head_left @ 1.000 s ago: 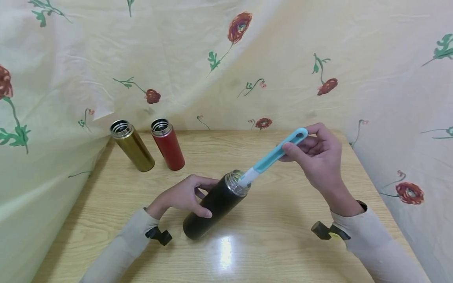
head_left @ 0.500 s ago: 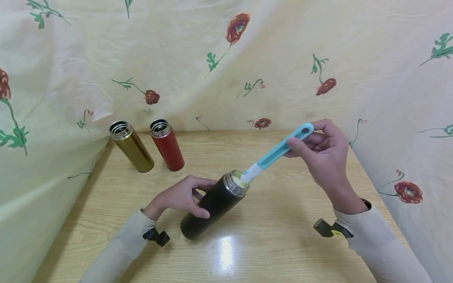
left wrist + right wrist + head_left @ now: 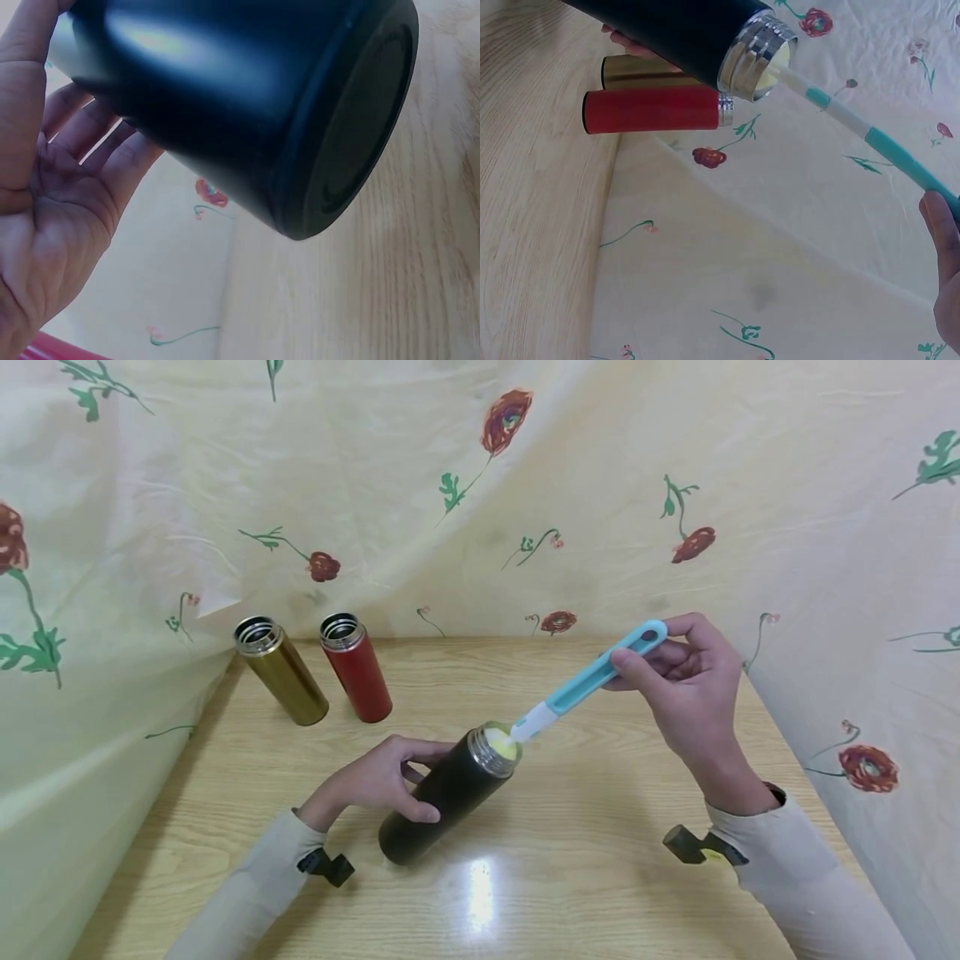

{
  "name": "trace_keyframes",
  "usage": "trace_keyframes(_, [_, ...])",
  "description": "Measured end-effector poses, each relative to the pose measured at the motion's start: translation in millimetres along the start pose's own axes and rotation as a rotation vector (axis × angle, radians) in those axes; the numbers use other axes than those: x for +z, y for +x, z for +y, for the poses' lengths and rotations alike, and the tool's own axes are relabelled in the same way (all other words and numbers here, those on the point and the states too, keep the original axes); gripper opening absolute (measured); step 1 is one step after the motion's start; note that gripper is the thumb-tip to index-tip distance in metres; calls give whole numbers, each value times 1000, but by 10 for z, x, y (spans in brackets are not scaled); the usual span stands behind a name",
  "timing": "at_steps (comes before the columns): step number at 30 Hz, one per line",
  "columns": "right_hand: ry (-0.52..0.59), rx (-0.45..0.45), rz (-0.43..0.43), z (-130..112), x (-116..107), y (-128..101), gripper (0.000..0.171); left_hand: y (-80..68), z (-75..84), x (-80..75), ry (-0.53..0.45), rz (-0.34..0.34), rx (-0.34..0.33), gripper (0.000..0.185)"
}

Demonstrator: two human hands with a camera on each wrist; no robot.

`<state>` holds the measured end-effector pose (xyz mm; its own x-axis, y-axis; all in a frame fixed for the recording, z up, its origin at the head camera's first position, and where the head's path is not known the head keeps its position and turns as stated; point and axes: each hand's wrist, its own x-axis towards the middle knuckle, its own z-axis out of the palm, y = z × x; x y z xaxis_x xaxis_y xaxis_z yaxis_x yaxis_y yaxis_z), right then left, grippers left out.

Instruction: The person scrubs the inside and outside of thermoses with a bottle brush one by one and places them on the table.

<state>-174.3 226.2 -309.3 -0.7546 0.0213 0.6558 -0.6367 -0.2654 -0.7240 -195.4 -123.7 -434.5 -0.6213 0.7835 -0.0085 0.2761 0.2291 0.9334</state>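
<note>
My left hand [image 3: 386, 781] grips a black vacuum flask [image 3: 450, 797] round its body, tilted with its open steel mouth up and to the right. The left wrist view shows the flask's dark base [image 3: 364, 127] from close by. In my right hand [image 3: 690, 685] is a bottle brush [image 3: 581, 685] with a light blue handle and a white neck, pinched near the handle's holed end. Its pale yellow sponge head [image 3: 502, 742] sits in the flask's mouth, its top showing at the rim; the rest of the head is hidden inside.
A gold flask [image 3: 288, 681] and a red flask [image 3: 360, 677], both lidless, stand upright at the back left of the wooden table [image 3: 600, 877]. A flowered cloth [image 3: 420, 485] hangs behind the table and along its sides.
My right hand has drawn the brush up and right, so the yellow sponge now shows at the mouth. The black flask and left hand have shifted slightly left.
</note>
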Motion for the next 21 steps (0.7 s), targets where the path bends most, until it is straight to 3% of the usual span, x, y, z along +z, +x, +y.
trace_keyframes(8, [-8, 14, 53, 25, 51, -29, 20, 19, 8, 14, 79, 57, 0, 79])
trace_keyframes(16, [-124, 27, -60, 185, 138, -191, 19, 109, 55, 12, 62, 48, 21, 80])
trace_keyframes(21, [-151, 52, -62, 242, 186, -256, 21, 146, 101, 2, 53, 38, 24, 79])
